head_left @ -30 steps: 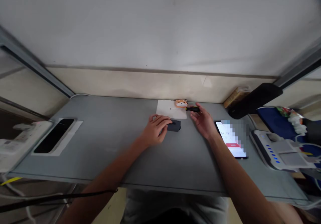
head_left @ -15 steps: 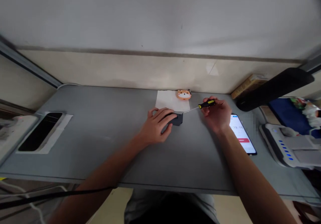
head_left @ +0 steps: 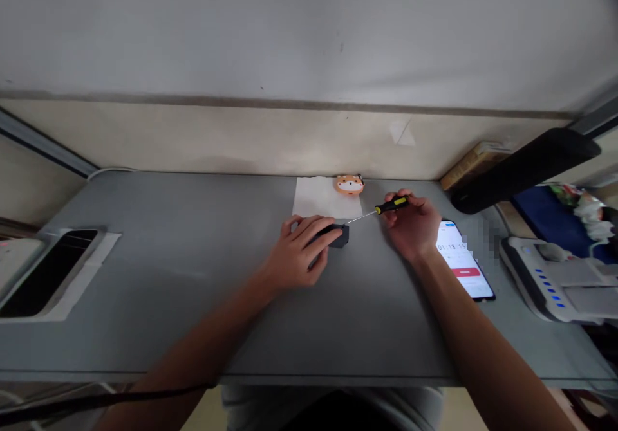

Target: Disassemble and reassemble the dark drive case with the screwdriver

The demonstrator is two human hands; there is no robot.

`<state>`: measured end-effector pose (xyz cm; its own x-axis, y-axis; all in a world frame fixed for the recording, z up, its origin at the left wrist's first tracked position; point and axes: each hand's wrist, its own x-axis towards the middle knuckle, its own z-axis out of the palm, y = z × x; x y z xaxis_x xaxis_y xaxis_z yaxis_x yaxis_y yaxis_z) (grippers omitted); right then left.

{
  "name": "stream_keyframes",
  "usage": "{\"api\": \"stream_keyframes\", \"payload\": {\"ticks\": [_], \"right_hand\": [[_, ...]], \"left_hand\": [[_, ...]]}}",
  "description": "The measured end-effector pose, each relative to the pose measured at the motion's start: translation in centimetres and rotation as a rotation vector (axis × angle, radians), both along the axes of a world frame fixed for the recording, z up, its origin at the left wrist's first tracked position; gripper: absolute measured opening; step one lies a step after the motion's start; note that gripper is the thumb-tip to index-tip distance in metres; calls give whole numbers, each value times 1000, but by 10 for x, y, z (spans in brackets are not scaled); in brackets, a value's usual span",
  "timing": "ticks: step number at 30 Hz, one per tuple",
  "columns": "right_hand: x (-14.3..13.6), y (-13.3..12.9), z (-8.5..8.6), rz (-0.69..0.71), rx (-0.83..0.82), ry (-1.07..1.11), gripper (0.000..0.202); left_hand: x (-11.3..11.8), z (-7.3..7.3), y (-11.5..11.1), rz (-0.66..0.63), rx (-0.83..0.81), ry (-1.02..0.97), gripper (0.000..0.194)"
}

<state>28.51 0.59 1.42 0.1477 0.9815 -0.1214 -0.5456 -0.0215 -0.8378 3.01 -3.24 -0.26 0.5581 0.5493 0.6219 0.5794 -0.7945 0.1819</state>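
Observation:
My left hand (head_left: 304, 251) is closed around a small dark grey box-shaped part (head_left: 340, 235) resting on the grey desk. Its fingers cover the left portion of the part, so what kind of object it is stays unclear. In my right hand (head_left: 412, 225) is a screwdriver (head_left: 393, 205) with a black and yellow handle. The thin shaft points left and down, and its tip meets the upper right area of the grey part. Just behind lie a white sheet of paper (head_left: 313, 196) and an orange animal-faced case (head_left: 349, 184).
A lit phone (head_left: 463, 270) showing a timer lies beside my right wrist. Farther right are a black cylinder (head_left: 526, 170), a book-like box (head_left: 470, 164) and a grey-white device with blue lights (head_left: 545, 283). A dark phone (head_left: 51, 270) lies at the left. The wall (head_left: 217, 138) closes off the back.
The grey part has turned and tilted a little under my left hand. The screwdriver tip has shifted slightly left onto its top. The whole view has also moved a bit.

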Motion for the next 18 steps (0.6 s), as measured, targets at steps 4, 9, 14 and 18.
{"api": "stream_keyframes", "payload": {"ticks": [4,9,14,18], "right_hand": [[-1,0,-1,-9,-2,8,8],[0,1,-2,5,29,28,6],[1,3,-5,11,82,65,5],[2,3,-7,17,85,72,5]], "left_hand": [[0,0,0,5,37,5,37],[2,1,0,20,55,20,37],[4,2,-1,34,82,23,38],[5,0,-1,81,89,67,43]]}}
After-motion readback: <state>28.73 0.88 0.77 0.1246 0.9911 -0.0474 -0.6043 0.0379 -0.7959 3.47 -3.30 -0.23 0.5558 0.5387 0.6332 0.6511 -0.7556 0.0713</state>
